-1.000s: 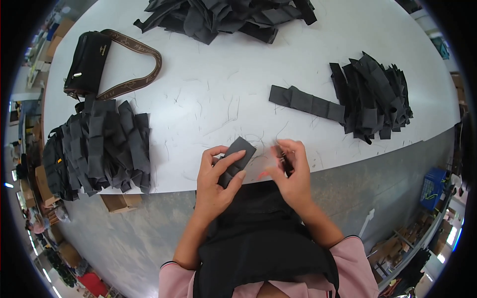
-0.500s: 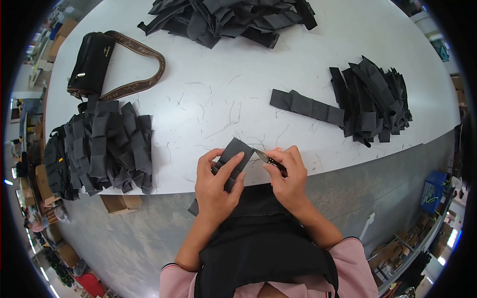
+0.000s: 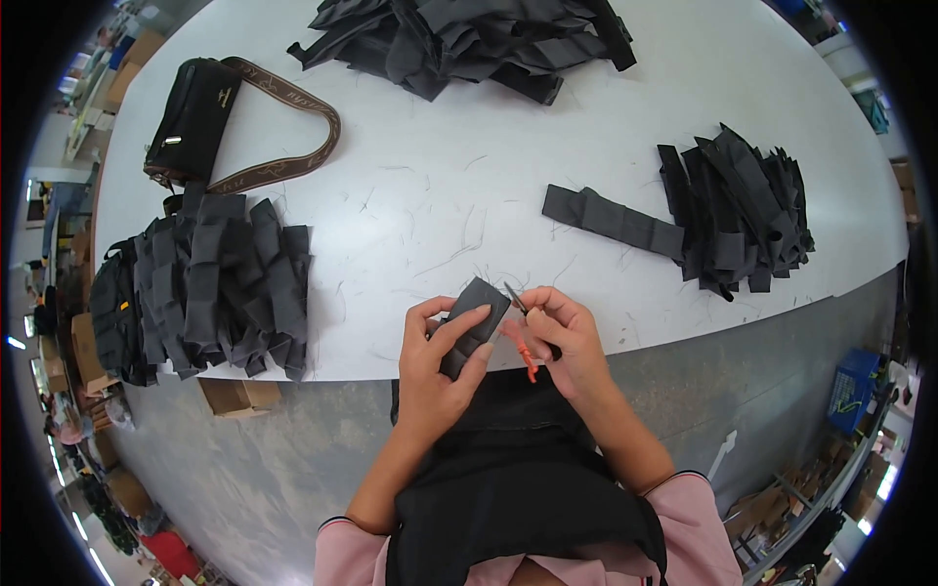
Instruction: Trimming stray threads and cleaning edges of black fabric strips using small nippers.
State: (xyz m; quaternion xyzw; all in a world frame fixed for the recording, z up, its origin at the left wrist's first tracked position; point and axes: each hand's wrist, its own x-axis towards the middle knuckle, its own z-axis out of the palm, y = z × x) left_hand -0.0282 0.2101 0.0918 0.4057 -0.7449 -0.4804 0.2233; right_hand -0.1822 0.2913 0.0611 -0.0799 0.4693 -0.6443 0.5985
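My left hand point(image 3: 437, 356) is closed on a black fabric strip point(image 3: 481, 305), folded over, its thumb and fingers pinching it at the table's near edge. In my right hand point(image 3: 572, 342) is a pair of thread snips point(image 3: 515, 297), the pointed blades angled up and left, just off the strip's right corner. An orange-red cord point(image 3: 526, 354) hangs below the snips, between my hands. Loose dark thread ends lie on the white table point(image 3: 420, 234) around the strip.
Black strips lie in a left pile point(image 3: 220, 283), a right pile point(image 3: 747, 210) and a far pile point(image 3: 469, 44). One strip point(image 3: 611, 222) sticks out from the right pile. A black bag point(image 3: 195, 117) with a patterned strap and a black backpack point(image 3: 119, 317) are at left.
My right hand has turned and the snips now point more steeply, slightly apart from the strip. The orange-red cord has come into view. My left hand has shifted slightly right with the strip.
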